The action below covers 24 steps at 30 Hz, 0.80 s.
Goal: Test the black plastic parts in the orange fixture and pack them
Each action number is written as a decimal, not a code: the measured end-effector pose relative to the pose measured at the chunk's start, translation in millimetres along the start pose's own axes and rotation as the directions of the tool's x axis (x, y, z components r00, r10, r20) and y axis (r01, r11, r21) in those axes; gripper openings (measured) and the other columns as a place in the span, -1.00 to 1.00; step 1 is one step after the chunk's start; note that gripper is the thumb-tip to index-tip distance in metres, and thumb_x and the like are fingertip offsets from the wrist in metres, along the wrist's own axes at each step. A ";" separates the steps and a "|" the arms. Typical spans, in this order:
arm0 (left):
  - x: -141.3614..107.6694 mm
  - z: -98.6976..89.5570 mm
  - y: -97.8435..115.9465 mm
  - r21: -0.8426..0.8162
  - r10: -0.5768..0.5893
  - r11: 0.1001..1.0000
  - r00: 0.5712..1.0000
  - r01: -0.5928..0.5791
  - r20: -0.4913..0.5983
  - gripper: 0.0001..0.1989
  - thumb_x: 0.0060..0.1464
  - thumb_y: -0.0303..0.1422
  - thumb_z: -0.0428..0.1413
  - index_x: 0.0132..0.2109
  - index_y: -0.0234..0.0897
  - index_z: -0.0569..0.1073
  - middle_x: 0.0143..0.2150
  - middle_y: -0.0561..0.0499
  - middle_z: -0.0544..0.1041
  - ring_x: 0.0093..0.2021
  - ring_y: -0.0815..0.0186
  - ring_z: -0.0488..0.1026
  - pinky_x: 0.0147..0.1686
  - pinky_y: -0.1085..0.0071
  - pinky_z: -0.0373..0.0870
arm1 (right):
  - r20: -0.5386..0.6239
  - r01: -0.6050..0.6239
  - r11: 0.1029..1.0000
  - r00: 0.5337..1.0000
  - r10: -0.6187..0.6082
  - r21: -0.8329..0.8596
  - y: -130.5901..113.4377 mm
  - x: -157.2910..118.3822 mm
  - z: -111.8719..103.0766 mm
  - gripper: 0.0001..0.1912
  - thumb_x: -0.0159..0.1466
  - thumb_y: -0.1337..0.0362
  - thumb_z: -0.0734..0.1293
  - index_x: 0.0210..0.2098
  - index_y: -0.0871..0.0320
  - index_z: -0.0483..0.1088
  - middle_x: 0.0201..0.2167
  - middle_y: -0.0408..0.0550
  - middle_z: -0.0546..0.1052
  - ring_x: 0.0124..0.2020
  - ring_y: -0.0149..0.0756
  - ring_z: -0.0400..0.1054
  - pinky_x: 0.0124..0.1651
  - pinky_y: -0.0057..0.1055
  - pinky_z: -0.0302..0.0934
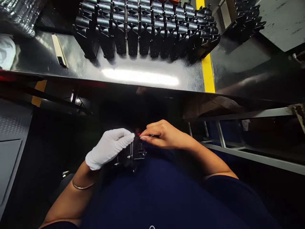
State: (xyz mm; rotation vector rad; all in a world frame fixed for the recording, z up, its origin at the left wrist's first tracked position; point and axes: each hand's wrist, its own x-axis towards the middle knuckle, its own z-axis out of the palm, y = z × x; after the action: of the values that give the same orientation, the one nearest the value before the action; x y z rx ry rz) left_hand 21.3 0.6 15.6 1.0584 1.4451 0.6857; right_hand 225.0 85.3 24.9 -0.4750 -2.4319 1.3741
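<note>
My left hand (pixel 110 148), in a white glove, is closed with its thumb and fingertips together at the upper edge of a dark part with shiny metal fittings (pixel 137 151). This part is in front of my body, and its outline is lost against the dark clothing. My bare right hand (pixel 165 135) pinches a thin metal rod (pixel 150 136) between thumb and fingers. Its fingertips are close to the left ones, beside a small red spot (pixel 138 134) at the top of the part. Whether the rod touches the part, I cannot tell.
Beyond my hands runs a shiny metal table (pixel 140 71). Rows of black metal parts (pixel 145 38) stand on it, beside yellow tape (pixel 208 74). A white-handled tool (pixel 58 49) lies at left, near clear plastic-wrapped items (pixel 21 16). A grey metal frame (pixel 250 159) is at right.
</note>
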 end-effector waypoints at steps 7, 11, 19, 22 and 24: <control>-2.9 1.7 4.0 0.045 0.085 0.995 0.996 -0.086 0.023 -0.60 -0.04 -0.01 0.14 -0.57 -0.26 0.45 -0.61 0.04 0.41 -0.58 0.38 0.31 -0.58 0.51 0.29 | -0.088 -0.164 0.985 0.983 0.160 -0.052 10.3 5.5 8.5 -0.81 0.34 0.22 0.25 -0.26 0.20 0.44 -0.37 -0.06 0.52 -0.37 -0.39 0.39 -0.29 -0.48 0.22; -4.7 2.5 3.1 0.021 0.090 0.996 0.964 -0.088 -0.251 -0.62 -0.09 -0.02 0.18 -0.55 -0.26 0.48 -0.59 0.03 0.44 -0.56 0.36 0.34 -0.56 0.48 0.32 | -0.183 -0.304 0.953 0.937 0.298 -0.002 7.1 4.6 13.6 -0.76 0.41 0.19 0.11 -0.22 0.17 0.32 -0.41 -0.15 0.42 -0.44 -0.44 0.27 -0.34 -0.49 0.18; -4.7 6.7 -14.2 0.008 0.175 0.980 0.846 -0.198 -0.504 -0.68 -0.07 -0.09 0.23 -0.49 -0.28 0.52 -0.57 0.05 0.48 -0.55 0.38 0.37 -0.51 0.47 0.34 | -0.300 -0.108 0.987 0.944 0.139 0.118 2.1 0.4 30.4 -0.71 0.39 0.22 0.15 -0.37 0.20 0.37 -0.46 -0.12 0.46 -0.45 -0.47 0.32 -0.35 -0.54 0.21; -6.3 8.3 -15.6 0.008 0.195 0.975 0.844 -0.220 -0.500 -0.71 -0.05 -0.13 0.23 -0.48 -0.29 0.53 -0.54 0.04 0.51 -0.52 0.37 0.40 -0.48 0.46 0.36 | -0.346 -0.120 0.988 0.927 0.147 0.100 1.3 1.0 32.6 -0.69 0.38 0.22 0.18 -0.40 0.22 0.41 -0.48 -0.10 0.50 -0.47 -0.46 0.35 -0.37 -0.55 0.23; -7.3 9.0 -14.8 0.013 0.200 0.974 0.842 -0.224 -0.501 -0.71 -0.05 -0.14 0.23 -0.49 -0.28 0.53 -0.53 0.03 0.52 -0.52 0.35 0.41 -0.47 0.45 0.36 | -0.354 -0.112 0.991 0.926 0.133 0.078 0.4 1.5 32.6 -0.69 0.37 0.22 0.19 -0.41 0.22 0.43 -0.49 -0.09 0.51 -0.48 -0.46 0.36 -0.39 -0.55 0.23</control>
State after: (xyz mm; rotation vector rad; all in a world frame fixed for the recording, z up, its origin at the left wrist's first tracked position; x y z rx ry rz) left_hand 26.3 -13.6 4.3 1.0595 1.7538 1.2192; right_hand 210.1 61.3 8.6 -0.8000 -2.0917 1.2699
